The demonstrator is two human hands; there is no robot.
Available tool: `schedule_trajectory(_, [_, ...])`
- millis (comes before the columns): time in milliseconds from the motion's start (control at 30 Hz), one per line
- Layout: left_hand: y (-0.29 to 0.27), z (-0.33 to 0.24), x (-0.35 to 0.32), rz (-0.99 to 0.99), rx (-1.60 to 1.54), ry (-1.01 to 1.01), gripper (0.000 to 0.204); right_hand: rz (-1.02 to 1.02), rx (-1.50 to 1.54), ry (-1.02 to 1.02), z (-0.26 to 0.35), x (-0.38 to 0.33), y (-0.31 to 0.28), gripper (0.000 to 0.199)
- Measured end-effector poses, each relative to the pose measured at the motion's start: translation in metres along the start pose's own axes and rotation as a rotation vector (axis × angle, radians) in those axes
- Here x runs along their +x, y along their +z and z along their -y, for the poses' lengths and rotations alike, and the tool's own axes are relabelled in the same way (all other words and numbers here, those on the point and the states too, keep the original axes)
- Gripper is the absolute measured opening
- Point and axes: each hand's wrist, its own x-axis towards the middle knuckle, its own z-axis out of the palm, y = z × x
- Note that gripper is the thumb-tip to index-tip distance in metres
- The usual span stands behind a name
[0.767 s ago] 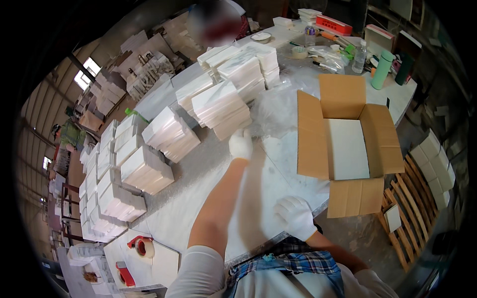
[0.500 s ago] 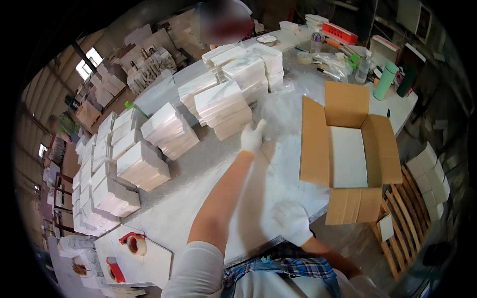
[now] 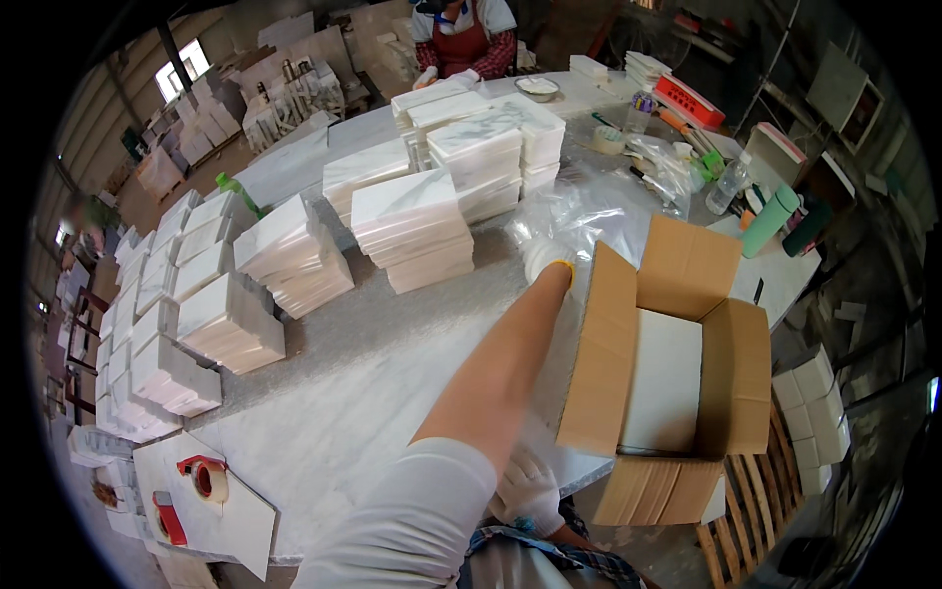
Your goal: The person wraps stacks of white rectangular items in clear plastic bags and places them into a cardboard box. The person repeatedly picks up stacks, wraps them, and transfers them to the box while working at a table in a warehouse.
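My left hand [image 3: 546,259], in a white glove, is stretched far over the table and lies on the near edge of a heap of clear plastic bags [image 3: 601,208]. Whether its fingers grip the plastic I cannot tell. My right hand [image 3: 528,491], also gloved, rests low at the table's near edge under my left arm, with nothing seen in it. Just right of my left arm stands an open cardboard box [image 3: 731,378] with a white slab [image 3: 665,378] lying inside.
Stacks of white marble tiles [image 3: 417,231] cover the left and far table. Red tape dispensers [image 3: 201,478] lie at the near left. A green bottle [image 3: 770,221] and small items stand far right. Another person in a red apron [image 3: 461,44] works at the far end.
My left hand has reached farther away across the table, from the bare marble top to the heap of plastic bags beside the box. My right hand stays near my body.
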Motion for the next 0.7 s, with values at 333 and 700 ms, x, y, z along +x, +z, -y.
schedule_trajectory(333, [-0.039,0.004,-0.019,-0.110,0.271,0.461,0.027,-0.041,0.073,-0.013,-0.003,0.009,-0.004,0.028])
schedule_trajectory(700, [-0.119,-0.078,-0.033,-0.202,0.076,1.159,0.041,-0.030,0.120,0.013,0.012,0.013,-0.012,0.029])
